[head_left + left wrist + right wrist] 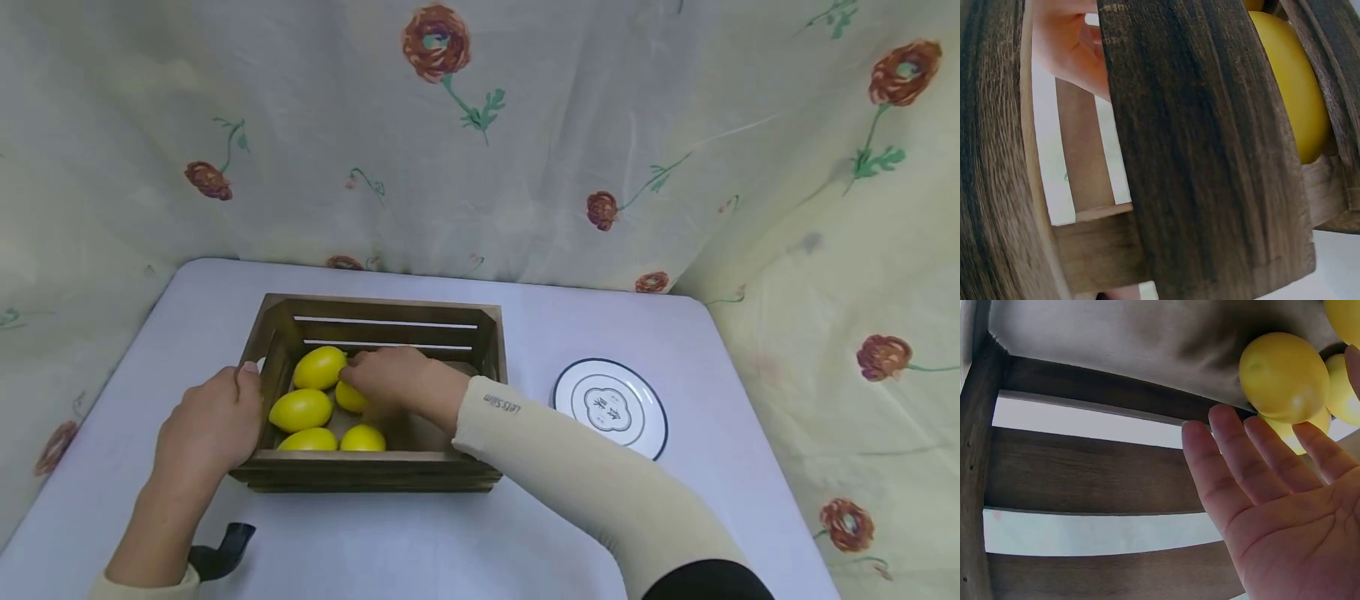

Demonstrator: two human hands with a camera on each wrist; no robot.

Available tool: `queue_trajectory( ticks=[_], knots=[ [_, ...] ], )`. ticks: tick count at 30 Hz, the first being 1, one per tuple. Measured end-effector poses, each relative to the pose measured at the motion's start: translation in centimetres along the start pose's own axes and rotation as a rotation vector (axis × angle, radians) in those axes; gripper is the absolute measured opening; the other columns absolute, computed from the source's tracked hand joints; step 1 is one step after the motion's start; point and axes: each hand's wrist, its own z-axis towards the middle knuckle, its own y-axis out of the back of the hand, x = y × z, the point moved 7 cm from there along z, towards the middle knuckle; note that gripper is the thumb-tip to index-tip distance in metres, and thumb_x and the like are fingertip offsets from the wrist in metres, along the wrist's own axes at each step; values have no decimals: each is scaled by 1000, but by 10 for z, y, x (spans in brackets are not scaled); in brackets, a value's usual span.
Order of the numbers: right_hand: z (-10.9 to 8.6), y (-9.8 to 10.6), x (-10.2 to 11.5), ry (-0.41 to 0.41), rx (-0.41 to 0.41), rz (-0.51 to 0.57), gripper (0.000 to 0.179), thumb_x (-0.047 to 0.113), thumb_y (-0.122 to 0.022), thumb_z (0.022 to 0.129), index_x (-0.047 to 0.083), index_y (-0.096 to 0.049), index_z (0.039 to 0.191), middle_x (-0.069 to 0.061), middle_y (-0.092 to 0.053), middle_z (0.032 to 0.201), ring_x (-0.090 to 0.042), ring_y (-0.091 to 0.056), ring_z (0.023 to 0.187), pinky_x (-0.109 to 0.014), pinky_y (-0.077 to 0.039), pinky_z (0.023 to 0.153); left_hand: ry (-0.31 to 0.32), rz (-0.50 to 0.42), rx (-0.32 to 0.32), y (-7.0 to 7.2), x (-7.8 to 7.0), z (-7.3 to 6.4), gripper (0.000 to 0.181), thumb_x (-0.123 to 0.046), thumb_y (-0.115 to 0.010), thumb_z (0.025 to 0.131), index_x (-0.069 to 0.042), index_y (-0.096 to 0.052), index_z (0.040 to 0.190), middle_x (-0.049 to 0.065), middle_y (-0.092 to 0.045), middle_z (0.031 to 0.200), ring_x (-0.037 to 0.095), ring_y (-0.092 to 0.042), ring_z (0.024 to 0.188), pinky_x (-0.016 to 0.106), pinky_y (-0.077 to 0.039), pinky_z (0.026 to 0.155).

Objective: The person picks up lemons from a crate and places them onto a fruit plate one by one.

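Note:
A brown slatted wooden crate [375, 477] stands on the table with several yellow lemons [301, 410] grouped in its left half. My left hand [213, 417] grips the crate's left end, thumb up by the rim; most of its fingers are hidden. Inside the crate, my right hand [397, 375] reaches over the lemons from the right. The right wrist view shows its fingers [1235, 450] straight and slightly spread, palm bare, fingertips right at a lemon [1285, 378]. Close slats [1204, 150] fill most of the left wrist view, a lemon [1294, 87] behind them.
A white plate [581, 379] with dark rim and a printed centre lies right of the crate, partly behind my right forearm. A black curved strap piece [225, 550] juts from my left wrist. Flower-patterned curtains [525, 167] hang behind and beside the white-covered table [420, 542].

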Motion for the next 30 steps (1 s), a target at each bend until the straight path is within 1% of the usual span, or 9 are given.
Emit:
queue_trajectory(
  ticks=[4, 7, 10, 15, 17, 22, 30],
  knots=[
    [0, -2, 2, -1, 8, -2, 49, 25, -70, 98, 21, -58, 146, -1, -64, 132, -17, -64, 102, -34, -55, 82, -1, -2, -1, -1, 0, 1, 69, -40, -16, 113, 14, -58, 110, 27, -61, 87, 39, -59, 71, 45, -49, 55],
    [2, -3, 3, -2, 4, -16, 47, 25, -69, 99, 21, -58, 145, -1, -64, 130, -16, -63, 98, -33, -55, 79, -4, -8, -3, 0, 0, 1, 68, -40, -16, 113, 13, -59, 109, 25, -61, 85, 38, -59, 71, 44, -48, 55],
    [3, -4, 4, -3, 1, -38, 41, 27, -65, 102, 22, -60, 143, 0, -65, 126, -16, -64, 97, -33, -55, 79, -3, -15, 3, 0, 1, 1, 68, -41, -15, 113, 12, -58, 108, 23, -59, 82, 38, -59, 70, 43, -47, 54],
    [3, -7, 5, 4, 21, -70, 25, 23, -60, 106, 23, -65, 130, 3, -67, 110, -15, -64, 91, -34, -56, 78, 0, -26, 21, 0, 2, 1, 69, -42, -14, 113, 10, -58, 106, 18, -55, 75, 36, -57, 68, 41, -45, 53],
    [2, -8, 5, 4, 27, -73, 21, 21, -61, 105, 23, -65, 126, 3, -67, 106, -15, -64, 89, -35, -56, 76, -5, -26, 21, -1, 1, 1, 69, -42, -14, 113, 10, -58, 107, 19, -56, 76, 36, -58, 69, 42, -45, 53],
    [1, -8, 6, 2, 25, -87, 22, 20, -60, 105, 23, -64, 127, 2, -68, 108, -16, -65, 90, -36, -57, 76, -15, -28, 14, 0, 1, 2, 68, -41, -15, 113, 11, -58, 106, 22, -59, 80, 38, -59, 69, 43, -46, 53],
    [2, -11, 5, -10, 35, -72, 25, 21, -62, 105, 23, -63, 129, 2, -69, 108, -16, -65, 92, -37, -57, 78, -14, -33, 8, 0, 1, 1, 68, -40, -15, 113, 11, -58, 104, 22, -59, 79, 38, -60, 69, 44, -46, 52]
  ],
)
